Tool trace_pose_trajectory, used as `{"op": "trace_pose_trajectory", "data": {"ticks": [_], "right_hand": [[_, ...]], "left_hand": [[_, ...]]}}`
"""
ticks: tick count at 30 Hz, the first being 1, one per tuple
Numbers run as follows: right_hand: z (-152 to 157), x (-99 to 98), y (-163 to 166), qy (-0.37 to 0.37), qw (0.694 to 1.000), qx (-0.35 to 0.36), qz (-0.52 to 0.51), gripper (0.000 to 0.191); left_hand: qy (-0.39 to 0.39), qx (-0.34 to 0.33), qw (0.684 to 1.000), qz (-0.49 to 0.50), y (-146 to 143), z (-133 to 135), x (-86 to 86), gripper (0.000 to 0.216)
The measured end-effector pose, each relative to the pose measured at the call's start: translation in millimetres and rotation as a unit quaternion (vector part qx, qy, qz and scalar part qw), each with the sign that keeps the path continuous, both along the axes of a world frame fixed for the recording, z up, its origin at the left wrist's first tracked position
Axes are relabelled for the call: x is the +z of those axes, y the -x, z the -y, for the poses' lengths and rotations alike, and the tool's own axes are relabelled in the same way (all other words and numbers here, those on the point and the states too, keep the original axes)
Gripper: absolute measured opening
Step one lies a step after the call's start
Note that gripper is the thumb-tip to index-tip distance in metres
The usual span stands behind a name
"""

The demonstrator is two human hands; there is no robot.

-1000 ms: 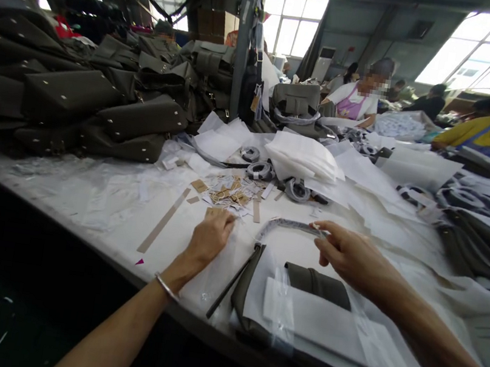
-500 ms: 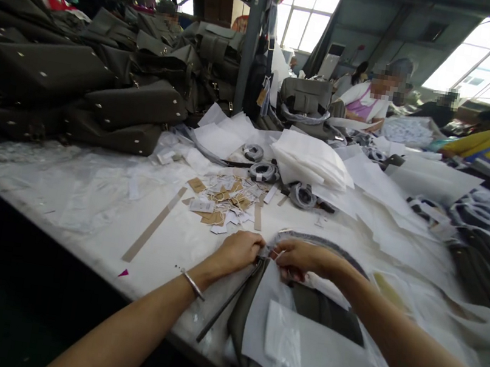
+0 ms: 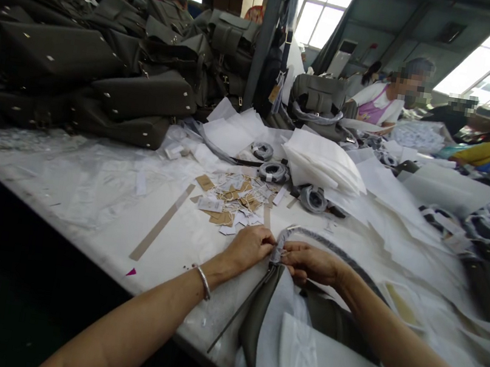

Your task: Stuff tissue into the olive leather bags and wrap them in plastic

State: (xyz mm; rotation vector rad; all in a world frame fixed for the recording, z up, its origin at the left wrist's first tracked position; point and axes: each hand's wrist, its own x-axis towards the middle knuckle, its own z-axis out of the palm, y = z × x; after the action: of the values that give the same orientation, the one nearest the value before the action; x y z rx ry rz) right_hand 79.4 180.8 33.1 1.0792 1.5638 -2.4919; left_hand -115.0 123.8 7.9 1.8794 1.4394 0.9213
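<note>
Lying on the table (image 3: 199,244), the bag (image 3: 253,327) has both hands at its plastic-wrapped handle (image 3: 279,249): left hand (image 3: 248,249) with fingertips pressed together by its foot, right hand (image 3: 314,264) curled opposite, its grip impossible to tell. Just beyond, a pile of tags (image 3: 236,197), their print too small to read!

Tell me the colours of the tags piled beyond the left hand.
The tags are tan-brown and white, mixed together; they show best in the head view.

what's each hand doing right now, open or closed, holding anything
Left hand: closed, fingertips pinched at the wrapped handle; exact grip can't be told.
Right hand: closed, fingers curled at the handle's other side; held item can't be told.
</note>
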Motion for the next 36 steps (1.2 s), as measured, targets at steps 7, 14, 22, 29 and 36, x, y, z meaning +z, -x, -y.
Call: {"op": "trace_pose_trajectory", "data": {"ticks": [7,14,22,29,36], "right_hand": [[4,3.0,11,0.003,1.000,0.015,0.004,0.030],[5,11.2,6,-0.105,0.993,-0.005,0.061,0.031],[12,27.5,-11,-0.250,0.954,-0.035,0.160,0.049],[43,33.0,3,-0.157,0.975,-0.159,-0.011,0.044],[46,40.0,4,-0.162,0.981,-0.100,-0.040,0.039]], "left_hand": [[-0.004,-0.007,0.999,-0.041,-1,6,1.6,0.015],[0.010,0.054,0.998,-0.033,2,8,4.3,0.011],[0.079,0.016,0.989,0.126,6,1,10.2,0.014],[0.142,0.011,0.954,0.263,5,0,5.1,0.016],[0.186,0.052,0.925,0.327,4,-1,-1.4,0.017]]}}
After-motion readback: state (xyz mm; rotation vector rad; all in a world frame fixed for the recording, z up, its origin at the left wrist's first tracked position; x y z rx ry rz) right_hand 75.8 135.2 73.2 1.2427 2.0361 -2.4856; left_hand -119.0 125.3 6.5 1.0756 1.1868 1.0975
